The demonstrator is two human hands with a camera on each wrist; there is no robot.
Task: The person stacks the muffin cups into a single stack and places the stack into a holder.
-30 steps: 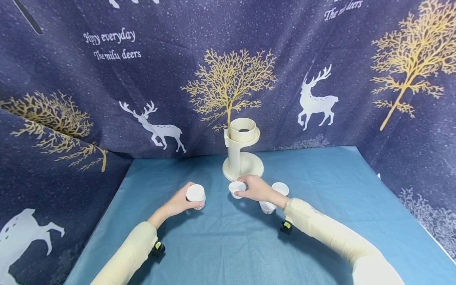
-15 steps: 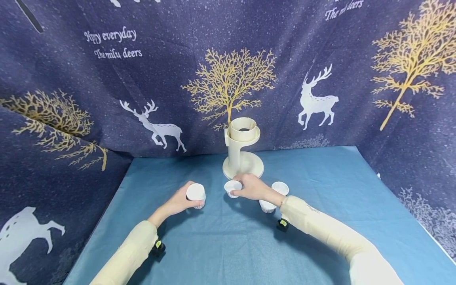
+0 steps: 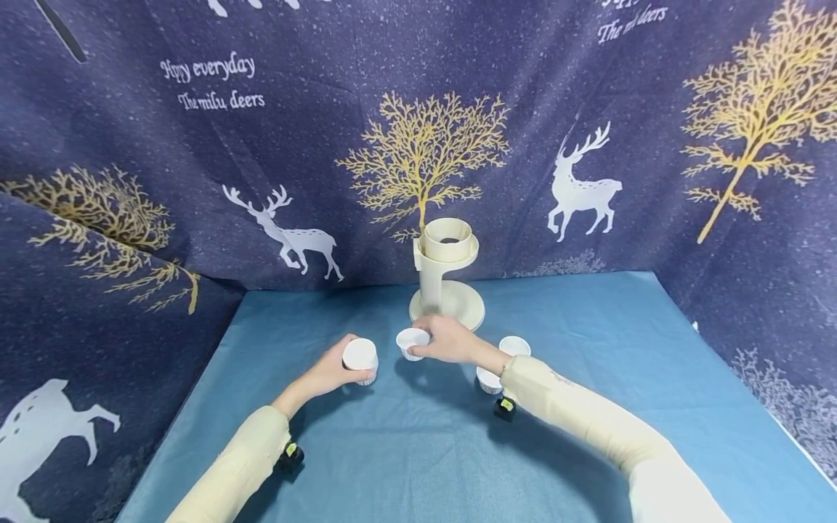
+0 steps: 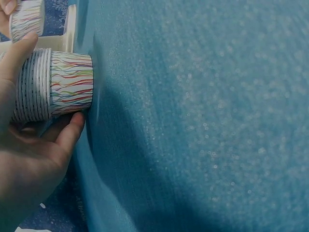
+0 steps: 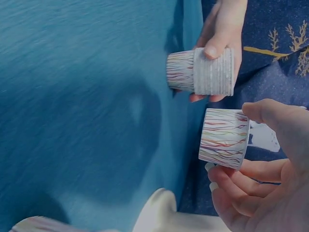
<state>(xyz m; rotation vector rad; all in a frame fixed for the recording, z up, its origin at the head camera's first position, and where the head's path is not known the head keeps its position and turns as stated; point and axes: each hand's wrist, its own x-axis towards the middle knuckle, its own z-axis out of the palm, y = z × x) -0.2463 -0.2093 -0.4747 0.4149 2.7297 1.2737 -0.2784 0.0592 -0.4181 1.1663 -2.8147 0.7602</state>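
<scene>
My left hand (image 3: 327, 369) grips a stack of nested white paper cups (image 3: 360, 356), thumb on one side and fingers on the other. In the left wrist view the bottom cup of the stack (image 4: 71, 83) shows coloured wavy lines, its base close to the cloth. My right hand (image 3: 453, 340) pinches a single paper cup (image 3: 412, 343) between thumb and fingers, above the table and right of the stack. That cup (image 5: 224, 137) has the same wavy lines in the right wrist view. Two more cups, a rear one (image 3: 515, 346) and a front one (image 3: 489, 380), lie beyond my right forearm.
A cream stand (image 3: 430, 287) with a round base and a ring (image 3: 447, 243) on top stands at the back centre, just behind my right hand. Blue cloth (image 3: 405, 450) covers the table. A dark curtain (image 3: 294, 145) with deer and trees hangs behind.
My right hand has moved left with its cup, closer to the stack. The left hand and its stack have stayed in place.
</scene>
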